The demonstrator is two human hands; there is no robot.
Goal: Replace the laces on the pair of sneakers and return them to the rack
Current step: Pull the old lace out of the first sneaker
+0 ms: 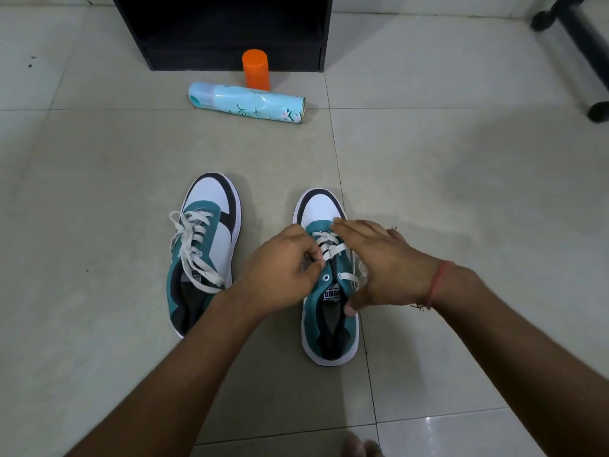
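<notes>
Left hand (283, 262) pinches teal-white sneaker's (329, 291) white lace (333, 247).

Illumination is soft, even and moderately dim, from overhead. A specular glare patch sits on the floor (438, 427) tiles near the bottom right edge. Diffuse shadow darkens the floor at centre right. Wide-angle distortion bends tile joints toward the edges. Focus is adequately sharp throughout.

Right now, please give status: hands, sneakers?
Left hand pinching lace on right sneaker. Right hand resting on it. Left sneaker laced.
</notes>
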